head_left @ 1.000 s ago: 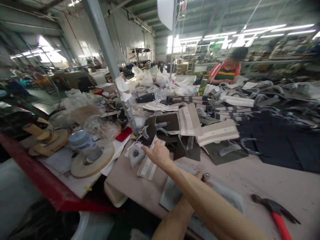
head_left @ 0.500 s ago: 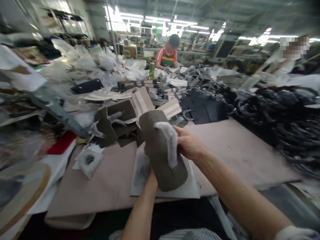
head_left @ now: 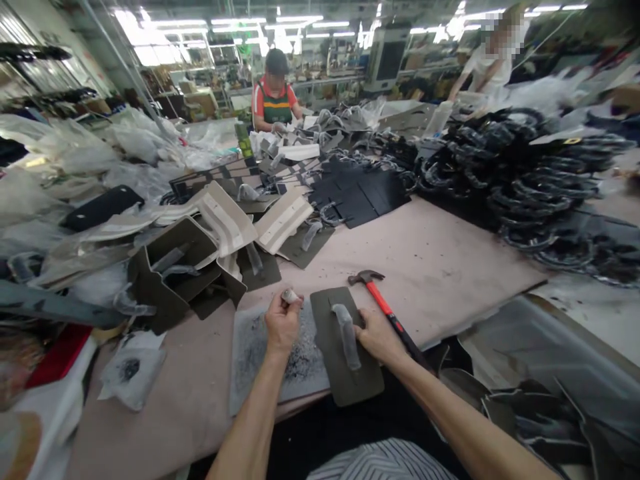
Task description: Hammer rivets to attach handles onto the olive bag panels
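My right hand [head_left: 383, 339] grips the right edge of a dark olive bag panel [head_left: 327, 353], thumb on top and the other fingers out of sight underneath. A handle wrapped in clear plastic [head_left: 348, 340] is fixed to the panel's upper face. My left hand [head_left: 281, 325] is closed around a short whitish cylinder [head_left: 289, 295] with a round end showing. It hovers over a grey-white pad [head_left: 245, 363] strewn with black specks, left of the panel. Just beyond my right hand, a claw hammer [head_left: 383, 300] with a red and black handle lies on the table.
Similar panels [head_left: 175, 250] are heaped at the left, with a white packet [head_left: 133, 370] nearer me. Black panels [head_left: 357, 190] lie at the back, and plastic-wrapped black handles [head_left: 530, 173] pile up at the right. A grey bin [head_left: 525, 340] stands lower right. A co-worker [head_left: 276, 93] sits across the table.
The panel has come down and to the right, now in my right hand only. My left hand has left its underside and holds the whitish cylinder. The view has shifted right, and the hammer shows.
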`<action>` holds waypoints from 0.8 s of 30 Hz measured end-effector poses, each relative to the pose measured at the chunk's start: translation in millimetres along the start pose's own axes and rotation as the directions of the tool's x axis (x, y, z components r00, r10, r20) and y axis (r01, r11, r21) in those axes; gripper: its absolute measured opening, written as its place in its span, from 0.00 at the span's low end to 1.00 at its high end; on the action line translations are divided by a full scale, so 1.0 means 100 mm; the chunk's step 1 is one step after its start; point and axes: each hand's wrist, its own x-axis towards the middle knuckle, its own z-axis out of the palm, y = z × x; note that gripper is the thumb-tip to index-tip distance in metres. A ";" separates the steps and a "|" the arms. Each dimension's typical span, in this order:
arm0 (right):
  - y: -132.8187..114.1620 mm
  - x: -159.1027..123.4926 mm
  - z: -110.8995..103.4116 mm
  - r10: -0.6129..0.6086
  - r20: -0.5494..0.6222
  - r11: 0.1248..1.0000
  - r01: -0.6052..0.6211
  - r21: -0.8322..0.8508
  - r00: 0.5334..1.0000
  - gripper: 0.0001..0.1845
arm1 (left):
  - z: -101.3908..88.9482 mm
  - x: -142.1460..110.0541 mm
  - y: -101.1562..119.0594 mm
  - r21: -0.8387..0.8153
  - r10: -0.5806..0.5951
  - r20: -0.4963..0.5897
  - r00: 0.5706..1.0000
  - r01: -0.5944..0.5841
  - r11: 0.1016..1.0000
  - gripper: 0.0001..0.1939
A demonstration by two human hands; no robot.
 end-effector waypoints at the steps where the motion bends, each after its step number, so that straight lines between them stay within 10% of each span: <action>1: -0.01 -0.01 0.00 -0.002 0.002 0.999 0.003 -0.047 1.000 0.13 | 0.10 0.02 0.03 -0.026 0.003 0.030 1.000 -0.002 1.000 0.21; 8: 0.05 -0.05 -0.01 -0.112 0.090 0.992 0.117 -0.052 0.990 0.17 | 0.64 0.05 0.00 0.020 -0.006 0.233 0.973 0.001 1.000 0.11; 17: 0.13 -0.14 0.17 0.028 -0.055 0.999 -0.026 0.035 0.998 0.17 | 0.54 -0.01 -0.11 0.087 -0.050 0.203 0.978 0.033 0.996 0.11; 24: 0.19 -0.20 0.30 -0.218 -0.300 0.971 0.236 0.024 0.929 0.34 | 0.55 -0.03 -0.13 0.067 -0.090 0.182 0.979 0.079 0.995 0.10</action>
